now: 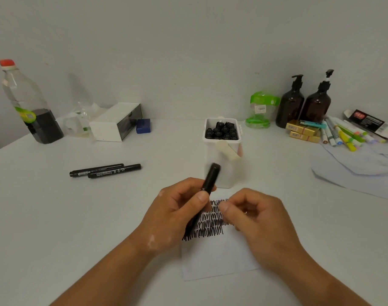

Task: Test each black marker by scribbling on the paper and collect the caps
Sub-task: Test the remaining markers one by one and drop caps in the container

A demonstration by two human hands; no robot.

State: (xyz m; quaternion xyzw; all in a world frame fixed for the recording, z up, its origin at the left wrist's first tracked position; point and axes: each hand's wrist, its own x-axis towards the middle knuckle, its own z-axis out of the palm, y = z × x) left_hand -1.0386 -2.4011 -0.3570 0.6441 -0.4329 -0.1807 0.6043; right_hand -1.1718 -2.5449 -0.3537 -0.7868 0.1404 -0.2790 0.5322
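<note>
My left hand [177,214] grips a black marker [209,178] tilted up and to the right, its lower end over the white paper [215,259]. Rows of black scribbles [213,219] cover the paper's upper part. My right hand [258,217] hovers just right of the marker with its fingers curled and thumb against forefinger; whether it holds a cap is hidden. A white holder [221,173] behind the paper is full of black markers [221,130]. Two more black markers [105,170] lie side by side to the left.
At the back left stand a clear bottle with a red cap [25,102], a white box [115,122] and a blue block [143,126]. At the back right are a green container [260,110], two brown pump bottles [303,104], yellow boxes [302,130], coloured pens [345,135] and a pale cloth [354,166].
</note>
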